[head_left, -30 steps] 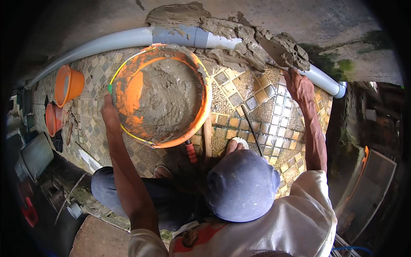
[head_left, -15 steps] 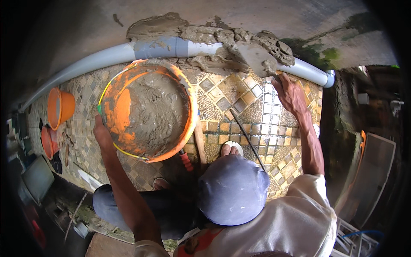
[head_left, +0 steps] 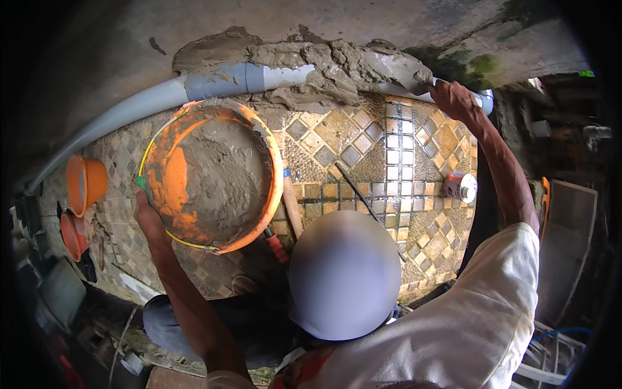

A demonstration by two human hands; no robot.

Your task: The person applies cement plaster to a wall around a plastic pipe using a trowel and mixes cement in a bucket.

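My right hand (head_left: 457, 101) is closed round the handle of a trowel (head_left: 403, 70), whose blade is coated in wet mortar. The blade lies against the wet mortar (head_left: 346, 68) heaped along the wall and over a grey pipe (head_left: 146, 104). At the left side of an orange bucket (head_left: 277, 194), my left hand (head_left: 150, 212) grips its edge by the green grip of the yellow wire handle. Grey mortar (head_left: 223, 175) fills much of the bucket, which tilts toward me. My left fingers are partly hidden behind the bucket.
A wooden handle (head_left: 291, 207), a red-handled tool (head_left: 277, 247) and a black rod (head_left: 358, 194) lie on the patterned tile floor (head_left: 324, 155). To the right stands a can (head_left: 461, 187). Two more orange containers, one a bucket (head_left: 87, 185), are at the far left.
My right hand and the trowel have moved up and to the right, along the pipe toward its right end. The left hand keeps its hold on the bucket. The can has come into sight.
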